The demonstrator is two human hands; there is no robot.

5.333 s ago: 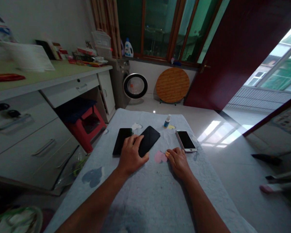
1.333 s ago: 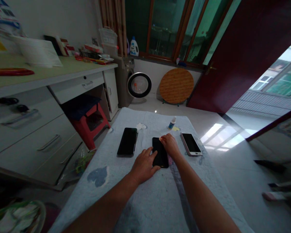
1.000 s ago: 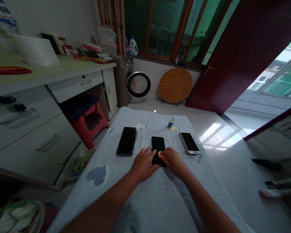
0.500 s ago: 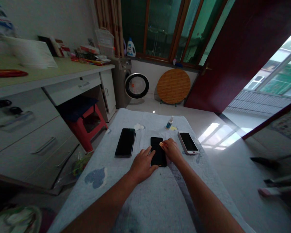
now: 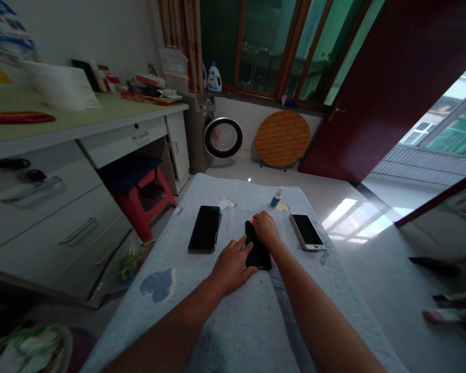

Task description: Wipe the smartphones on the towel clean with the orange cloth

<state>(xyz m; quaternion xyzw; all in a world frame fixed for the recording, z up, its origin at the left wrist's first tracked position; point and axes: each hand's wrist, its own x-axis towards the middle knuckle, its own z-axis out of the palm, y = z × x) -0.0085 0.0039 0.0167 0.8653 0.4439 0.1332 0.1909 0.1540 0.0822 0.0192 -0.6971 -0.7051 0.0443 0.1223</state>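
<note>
A black phone point(image 5: 260, 255) lies on the cloth-covered table point(image 5: 171, 321). My left hand point(image 5: 232, 264) rests at its left side with fingers spread, fingertips on its screen and edge. Over the phone's top end is my right hand point(image 5: 264, 228), its fingers pinched together on something small and pale orange that is mostly hidden. To the left lies a larger dark phone point(image 5: 204, 229). On the right is a white-framed phone point(image 5: 307, 231) with a dark screen. A small spray bottle point(image 5: 275, 198) stands behind, towards the table's far edge.
A red stool point(image 5: 151, 204) with a dark top stands left of the table, by the white drawers point(image 5: 46, 217). Beyond are an open washing machine door point(image 5: 222, 138) and a round wooden board point(image 5: 282, 139) against the wall.
My right hand has moved up and left across the phone to its top end. The whole view has shifted slightly. My left hand stays on the phone.
</note>
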